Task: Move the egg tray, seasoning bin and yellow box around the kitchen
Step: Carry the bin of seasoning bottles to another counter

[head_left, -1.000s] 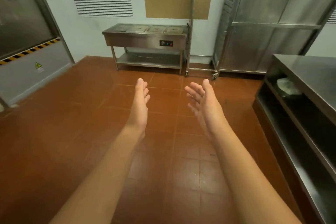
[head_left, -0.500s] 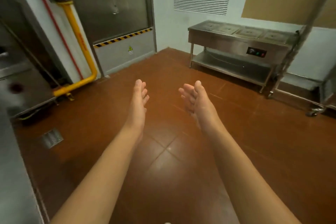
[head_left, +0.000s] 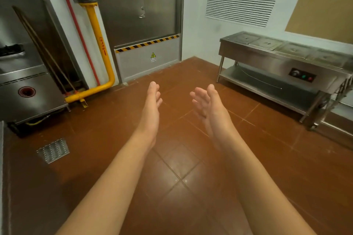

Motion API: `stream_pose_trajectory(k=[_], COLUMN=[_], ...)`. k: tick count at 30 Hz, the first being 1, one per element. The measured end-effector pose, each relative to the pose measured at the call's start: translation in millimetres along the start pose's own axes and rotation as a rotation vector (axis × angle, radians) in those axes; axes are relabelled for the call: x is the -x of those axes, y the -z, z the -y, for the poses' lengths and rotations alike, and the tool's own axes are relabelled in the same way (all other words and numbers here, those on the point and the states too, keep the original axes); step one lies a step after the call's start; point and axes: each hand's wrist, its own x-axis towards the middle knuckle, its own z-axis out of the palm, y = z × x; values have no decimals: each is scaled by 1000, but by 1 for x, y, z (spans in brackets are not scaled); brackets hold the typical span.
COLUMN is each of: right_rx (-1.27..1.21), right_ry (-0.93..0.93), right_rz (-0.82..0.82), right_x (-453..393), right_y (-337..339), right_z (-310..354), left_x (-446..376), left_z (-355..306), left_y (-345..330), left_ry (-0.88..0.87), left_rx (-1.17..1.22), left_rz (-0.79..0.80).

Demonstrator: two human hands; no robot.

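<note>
Both my arms reach out over the red tiled floor. My left hand (head_left: 151,108) is flat and edge-on, fingers straight, holding nothing. My right hand (head_left: 207,104) faces it, palm turned inward and fingers spread, also holding nothing. A gap of floor lies between the two hands. The egg tray, the seasoning bin and the yellow box do not appear in this view.
A steel door (head_left: 139,15) with a black-and-yellow striped kick plate stands ahead. A yellow pipe (head_left: 101,51) bends down left of it, beside a steel cooker (head_left: 28,95). A steel warming counter (head_left: 282,59) lines the right wall. A floor drain grate (head_left: 53,150) lies at lower left.
The view has swung left: the steel rack and the right-hand table have left the frame, and the door, yellow pipe and cooker have come in. Both hands kept their open pose.
</note>
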Motion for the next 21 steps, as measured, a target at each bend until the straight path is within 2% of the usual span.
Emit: stream_pose_trajectory(k=[13,21], right_rx=[-67,-48], right_ry=[-62,-111], right_rz=[185,482], right_x=[-225,-334], right_y=[-5,-94], right_z=[-5,-9], left_x=[-189,-269], left_z=[3,-5], left_y=[-16,52], left_ry=[39,4], left_rx=[-34,-31], left_rz=[-215,-473])
